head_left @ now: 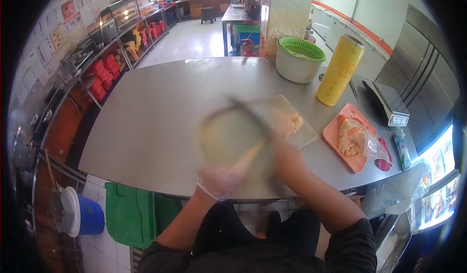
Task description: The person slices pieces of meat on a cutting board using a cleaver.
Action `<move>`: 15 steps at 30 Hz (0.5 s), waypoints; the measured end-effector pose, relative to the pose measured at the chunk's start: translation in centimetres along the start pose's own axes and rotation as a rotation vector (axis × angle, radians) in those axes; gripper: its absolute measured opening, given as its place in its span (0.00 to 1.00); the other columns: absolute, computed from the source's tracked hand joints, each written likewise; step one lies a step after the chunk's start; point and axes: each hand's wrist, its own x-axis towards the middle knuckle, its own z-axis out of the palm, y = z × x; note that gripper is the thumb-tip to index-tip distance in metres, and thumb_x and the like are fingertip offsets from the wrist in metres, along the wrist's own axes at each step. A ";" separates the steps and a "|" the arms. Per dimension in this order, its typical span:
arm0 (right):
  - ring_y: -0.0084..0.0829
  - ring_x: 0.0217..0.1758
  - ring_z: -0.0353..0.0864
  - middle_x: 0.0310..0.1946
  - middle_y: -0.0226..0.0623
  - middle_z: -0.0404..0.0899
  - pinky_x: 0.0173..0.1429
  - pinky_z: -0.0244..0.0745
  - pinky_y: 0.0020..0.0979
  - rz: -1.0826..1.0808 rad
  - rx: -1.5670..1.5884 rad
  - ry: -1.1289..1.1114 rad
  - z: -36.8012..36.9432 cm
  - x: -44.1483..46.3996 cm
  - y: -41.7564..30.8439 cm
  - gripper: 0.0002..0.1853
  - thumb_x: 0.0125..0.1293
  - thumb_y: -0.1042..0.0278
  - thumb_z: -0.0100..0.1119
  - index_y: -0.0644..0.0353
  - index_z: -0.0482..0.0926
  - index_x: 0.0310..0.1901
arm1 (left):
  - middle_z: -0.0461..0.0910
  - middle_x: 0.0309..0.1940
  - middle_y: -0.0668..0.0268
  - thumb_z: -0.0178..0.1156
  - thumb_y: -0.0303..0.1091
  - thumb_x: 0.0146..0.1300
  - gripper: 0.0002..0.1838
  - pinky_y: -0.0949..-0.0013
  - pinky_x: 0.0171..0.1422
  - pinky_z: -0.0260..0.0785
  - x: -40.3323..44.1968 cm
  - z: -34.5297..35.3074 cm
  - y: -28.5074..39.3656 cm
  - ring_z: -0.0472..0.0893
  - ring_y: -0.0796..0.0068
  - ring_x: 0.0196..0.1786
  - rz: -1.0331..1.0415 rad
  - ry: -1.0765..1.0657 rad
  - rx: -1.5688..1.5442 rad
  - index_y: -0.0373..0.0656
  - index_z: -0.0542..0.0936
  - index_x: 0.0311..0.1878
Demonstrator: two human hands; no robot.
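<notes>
Gloved left hand (pixel 220 175) and right hand (pixel 282 144) were motion-blurred; couldn't tell whether fingers pinched anything. Pale smeared item (pixel 231 137) sat between them, above tabletop (pixel 141 122). Board (pixel 307 136) with yellowish food (pixel 296 122) lay near right hand.

Bright light, motion blur over left hand (pixel 220 177), lower-right glare, dark fisheye edges.

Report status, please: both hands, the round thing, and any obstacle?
Left hand gloved, at blurred round thing; right hand blurred near board. Grips unclear. Food on board; no obstruction evident.
</notes>
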 end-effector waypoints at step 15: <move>0.55 0.51 0.91 0.48 0.53 0.89 0.52 0.85 0.54 -0.211 0.005 0.306 1.2 4.3 -0.4 0.10 0.75 0.71 0.52 0.63 0.77 0.52 | 0.84 0.30 0.52 0.64 0.36 0.68 0.07 0.44 0.37 0.76 -0.5 1.6 -0.6 0.84 0.44 0.34 0.275 0.103 0.230 0.42 0.84 0.37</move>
